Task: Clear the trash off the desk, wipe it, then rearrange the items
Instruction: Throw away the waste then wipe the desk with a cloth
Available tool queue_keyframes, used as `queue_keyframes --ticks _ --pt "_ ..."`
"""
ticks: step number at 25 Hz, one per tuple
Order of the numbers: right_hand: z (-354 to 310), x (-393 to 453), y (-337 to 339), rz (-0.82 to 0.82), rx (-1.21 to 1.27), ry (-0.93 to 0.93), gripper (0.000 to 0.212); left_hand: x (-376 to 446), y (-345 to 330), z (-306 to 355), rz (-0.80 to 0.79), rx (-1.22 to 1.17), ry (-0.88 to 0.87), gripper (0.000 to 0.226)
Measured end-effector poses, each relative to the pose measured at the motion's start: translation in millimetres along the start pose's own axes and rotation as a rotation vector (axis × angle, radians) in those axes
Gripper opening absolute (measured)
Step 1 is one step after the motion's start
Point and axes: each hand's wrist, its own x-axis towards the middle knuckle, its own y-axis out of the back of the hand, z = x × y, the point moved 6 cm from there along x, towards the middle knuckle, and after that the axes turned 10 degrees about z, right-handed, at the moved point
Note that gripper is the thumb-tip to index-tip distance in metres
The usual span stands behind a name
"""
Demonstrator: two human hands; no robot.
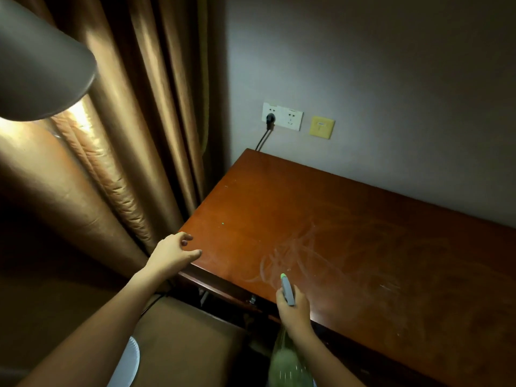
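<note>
Reddish-brown polished wooden desk (pixel 279 208) runs from the corner by the wall out to the right, its top streaked w/ pale, cloudy smears, thickest near the front-centre. L hand (pixel 174 251) reaches to the desk's near-left corner, fingers loosely curled w/ tips at or just over the edge, holding nothing; can't tell whether the tips actually touch the wood. R hand (pixel 294 308) sits at the front edge, fingers and thumb wrapped round the head of a translucent green plastic spray bottle (pixel 289 358) w/ a grey trigger top and a small green nozzle tip; nozzle points fwd over the smeared wood, bottle body hangs below the wrist, blurred. On the grey wall behind: white double power socket plate (pixel 282 116) w/ a black plug (pixel 270 120) in its left outlet, cable dropping behind the desk's back corner, and just right of it a yellow square wall plate (pixel 322 127). Golden-brown satin curtain (pixel 134 121) fills the left side, touching the desk's left end. Grey lamp shade (pixel 39 60) at top left, lit below. White round plate-like item (pixel 125 364) at bottom, partly hidden by the L forearm.
</note>
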Motion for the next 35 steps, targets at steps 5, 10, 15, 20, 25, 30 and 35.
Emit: queue_keyframes --ticks 5,10,15,20,25,30,35 --pt "9.5 -2.8 7.9 -0.053 -0.147 0.104 0.017 1.9 -19.7 29.7 -0.035 0.020 -0.081 0.049" --pt "11.0 10.2 28.8 -0.055 -0.087 0.114 0.015 2.2 -26.1 41.7 -0.054 0.019 -0.095 0.050" --pt "28.1 0.3 22.8 -0.092 -0.091 0.077 0.025 0.5 -34.0 60.0 -0.073 -0.004 -0.126 0.050" --pt "28.6 6.6 39.7 -0.044 -0.282 0.113 0.028 6.2 -39.8 74.6 -0.076 0.021 -0.154 0.050" --pt "19.7 25.2 70.8 0.127 0.082 -0.072 0.026 8.5 -58.6 97.5 -0.111 0.067 -0.187 0.052" --pt "14.6 42.8 85.1 0.118 0.034 -0.101 0.028 19.0 -65.0 122.2 -0.080 0.095 -0.227 0.054" --pt "3.0 68.0 109.6 0.138 0.130 -0.086 0.026 26.1 -73.7 144.2 -0.063 0.119 -0.257 0.052"
